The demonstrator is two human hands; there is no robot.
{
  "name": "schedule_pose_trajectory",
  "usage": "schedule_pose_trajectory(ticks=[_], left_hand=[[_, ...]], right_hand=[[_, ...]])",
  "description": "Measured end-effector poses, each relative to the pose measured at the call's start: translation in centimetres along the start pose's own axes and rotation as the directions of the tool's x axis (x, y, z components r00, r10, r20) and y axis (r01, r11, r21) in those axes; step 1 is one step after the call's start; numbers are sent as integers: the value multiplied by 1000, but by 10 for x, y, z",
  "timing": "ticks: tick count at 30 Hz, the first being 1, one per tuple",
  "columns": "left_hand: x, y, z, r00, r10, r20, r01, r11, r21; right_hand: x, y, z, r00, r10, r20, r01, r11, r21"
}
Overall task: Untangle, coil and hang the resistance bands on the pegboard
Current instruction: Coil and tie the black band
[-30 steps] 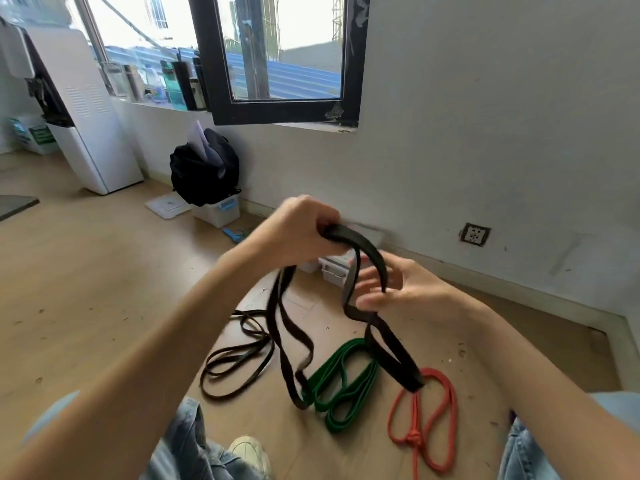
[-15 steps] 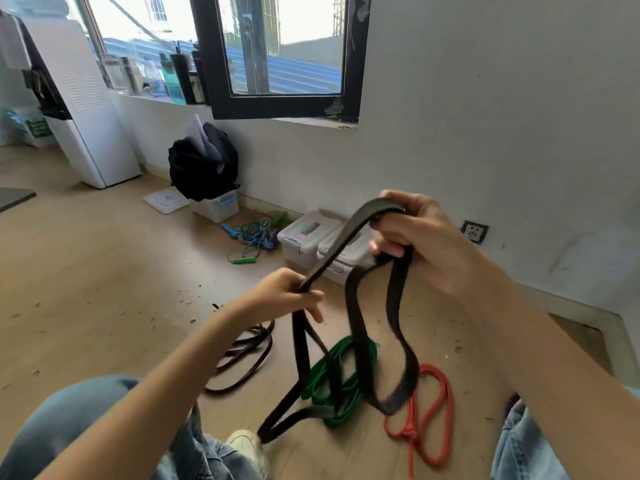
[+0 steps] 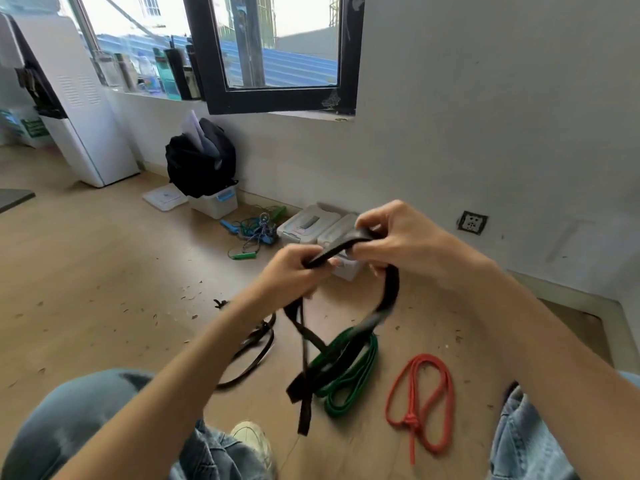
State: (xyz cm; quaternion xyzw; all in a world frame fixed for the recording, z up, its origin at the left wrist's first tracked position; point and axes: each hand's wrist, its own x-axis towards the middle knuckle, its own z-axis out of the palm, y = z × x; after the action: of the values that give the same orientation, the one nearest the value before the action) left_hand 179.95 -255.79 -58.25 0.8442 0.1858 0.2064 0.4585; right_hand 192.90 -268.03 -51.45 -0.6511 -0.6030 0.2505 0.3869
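A wide black resistance band hangs in loops from both hands above the wooden floor. My left hand grips one stretch of it, and my right hand pinches it just to the right and slightly higher. Its lower loops dangle blurred over a green band lying on the floor. A red band with a knot lies to the right of the green one. A thin dark band lies on the floor behind my left forearm. No pegboard is in view.
White plastic boxes stand against the wall behind my hands, with a tangle of blue and green cords to their left. A black backpack sits on a white bin. My jeans-clad knees and a shoe fill the bottom.
My hands have come together: the left rose and the right dropped. The black band's loops have gathered shorter and now swing below the hands.
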Motion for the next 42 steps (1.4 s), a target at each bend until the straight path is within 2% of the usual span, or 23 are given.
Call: schedule_pose_trajectory(ticks=[2,4,6,7,10,12,14,16,18,20,22,24,25,26,28,30,32,34,36,38,42], left_hand=[[-6,-25,22,985,-166,48,163,985,58],[-14,-54,30,949,-306,81,293,946,138],[-22,-67,21,936,-352,10,352,936,27],[-22,-66,13,946,-317,-68,315,948,-41],[-9,-36,-7,955,-115,-272,61,978,-200],[4,-14,-13,956,0,-294,-43,989,-139],[11,2,-9,973,96,-208,-73,990,118],[13,8,-2,984,117,-134,-71,948,309],[13,7,1,982,131,-134,-84,946,314],[12,1,7,977,161,-140,-114,949,294],[8,-15,19,985,122,-125,-86,961,262],[-2,-37,31,996,-35,-80,48,986,159],[-6,-46,34,993,-108,-52,112,991,78],[-9,-53,34,988,-148,-39,148,989,-4],[-9,-57,28,990,-132,-58,128,989,-71],[-3,-52,23,997,-53,-63,51,998,-21],[1,-45,25,1000,9,-3,-9,997,77],[2,-44,30,998,33,57,-43,981,188],[2,-50,35,997,52,60,-66,962,266],[1,-61,37,997,16,75,-36,960,278],[-10,-89,31,962,-180,204,121,956,269]], right_hand=[[-1,-6,-1,999,-16,-37,22,990,140],[-2,-3,-6,994,-2,-113,42,934,354],[-7,6,-17,993,7,-117,44,903,428],[-10,12,-21,998,18,-54,3,927,375],[-15,28,-9,973,82,215,-109,987,119],[-14,33,11,979,68,192,-112,967,229],[-9,37,22,992,76,103,-108,933,344],[-5,36,29,994,68,91,-90,959,268],[-2,33,32,997,47,60,-60,971,232],[-3,31,31,999,27,-36,-16,965,263],[-5,27,21,993,1,-116,48,906,421],[-10,27,4,987,-12,-161,109,784,612],[-13,30,-4,988,-21,-153,111,785,609],[-17,35,-11,996,-28,-90,73,837,542],[-25,47,-11,991,45,125,-89,922,377],[-28,62,2,969,123,213,-193,917,350],[-28,70,21,961,173,213,-255,852,457],[-26,76,35,958,209,197,-280,835,474],[-22,79,40,965,198,174,-259,840,477],[-17,80,38,967,214,136,-254,820,513],[-20,94,13,957,286,45,-230,656,719]])
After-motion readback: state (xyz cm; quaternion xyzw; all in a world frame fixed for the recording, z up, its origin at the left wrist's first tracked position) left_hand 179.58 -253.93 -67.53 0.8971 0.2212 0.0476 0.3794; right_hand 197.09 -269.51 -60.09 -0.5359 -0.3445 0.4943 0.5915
